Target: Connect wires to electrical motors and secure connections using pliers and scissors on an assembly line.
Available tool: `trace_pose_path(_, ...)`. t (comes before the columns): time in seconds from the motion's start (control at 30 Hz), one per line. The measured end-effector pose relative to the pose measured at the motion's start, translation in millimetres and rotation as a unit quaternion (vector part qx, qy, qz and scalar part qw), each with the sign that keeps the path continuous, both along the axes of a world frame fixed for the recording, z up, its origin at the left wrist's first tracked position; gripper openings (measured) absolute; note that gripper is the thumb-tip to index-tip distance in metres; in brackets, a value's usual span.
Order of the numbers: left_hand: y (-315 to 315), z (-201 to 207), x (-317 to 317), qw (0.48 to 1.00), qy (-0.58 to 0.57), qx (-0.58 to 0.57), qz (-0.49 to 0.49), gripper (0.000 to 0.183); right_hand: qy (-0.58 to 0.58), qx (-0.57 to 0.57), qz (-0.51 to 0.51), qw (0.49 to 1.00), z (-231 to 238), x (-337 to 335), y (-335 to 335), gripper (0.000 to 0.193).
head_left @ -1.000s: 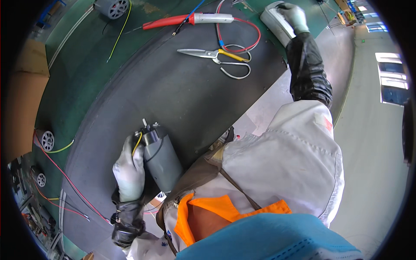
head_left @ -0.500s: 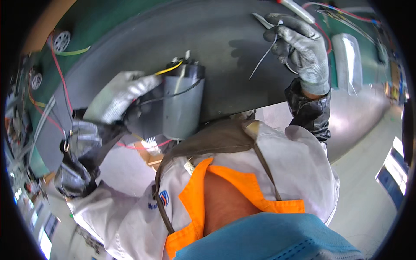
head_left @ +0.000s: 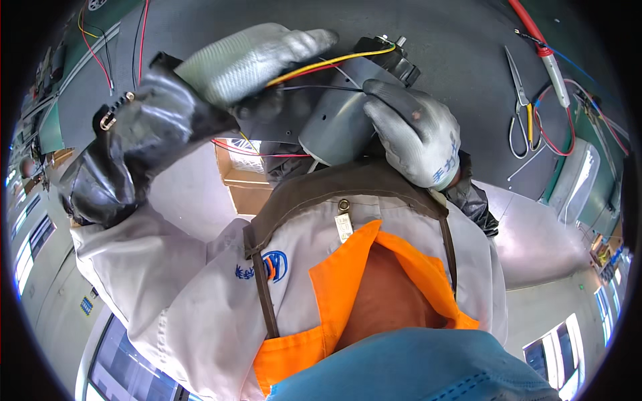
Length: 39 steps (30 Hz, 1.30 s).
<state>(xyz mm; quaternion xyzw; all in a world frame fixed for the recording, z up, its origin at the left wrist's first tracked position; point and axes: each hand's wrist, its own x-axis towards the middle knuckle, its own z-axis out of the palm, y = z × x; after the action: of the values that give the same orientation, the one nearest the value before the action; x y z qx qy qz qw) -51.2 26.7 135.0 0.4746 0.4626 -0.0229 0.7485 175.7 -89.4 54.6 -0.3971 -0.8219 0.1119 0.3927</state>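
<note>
A grey cylindrical motor [head_left: 341,113] with a black end cap lies tilted on the dark work surface in front of me. Yellow, red and black leads run from its cap end toward my left hand [head_left: 257,63]. That hand, in a grey-white glove, is closed around the yellow lead [head_left: 314,68] and its neighbours; its fingertips are partly hidden. My right hand [head_left: 418,130], gloved likewise, lies against the motor's right side. Its thumb and finger pinch the black wire [head_left: 324,87] where it crosses the motor. Scissors [head_left: 519,100] and a white cable tie [head_left: 526,164] rest to the right.
Beyond the scissors are a red-and-white pen-shaped tool [head_left: 550,67] with a cord, and a clear plastic-wrapped bundle [head_left: 575,180]. Loose red and black wires [head_left: 142,40] lie at the far left. A cardboard box [head_left: 251,194] shows below the table's near edge.
My right hand has put down the scissors and cable tie and moved left to the motor. My left hand has moved right with the leads. The motor is now tilted, and my view has shifted.
</note>
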Motion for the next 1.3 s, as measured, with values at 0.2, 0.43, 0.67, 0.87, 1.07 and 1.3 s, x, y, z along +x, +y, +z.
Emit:
trace_pose_path(0.2,-13.1,-38.5,15.2,0.985,0.064,0.143,0.072,0.036,0.007,0.002,-0.063,0.998,-1.5,-8.5,2.3,0.027)
trace_pose_path(0.43,-31.6,-56.0,39.5,0.951,-0.056,0.163,0.257,0.025,0.520,-0.413,-0.106,0.740,26.4,-5.0,33.7,0.022)
trace_pose_path(0.67,-34.7,-71.4,42.9,0.935,-0.086,0.264,0.221,0.022,0.513,-0.504,-0.151,0.678,45.1,-3.7,46.4,0.040)
trace_pose_path(0.87,-34.5,-67.9,60.6,0.929,-0.155,0.271,0.199,0.020,0.354,-0.503,0.013,0.788,37.7,31.8,52.2,0.033)
trace_pose_path(1.07,-44.1,-72.3,69.9,0.841,-0.093,0.517,0.128,0.018,0.127,-0.268,-0.201,0.933,35.3,15.9,30.6,0.022)
trace_pose_path(1.3,-63.0,-74.4,68.2,0.872,-0.101,0.409,0.248,0.027,0.319,-0.384,-0.182,0.847,-4.2,64.1,27.7,0.016)
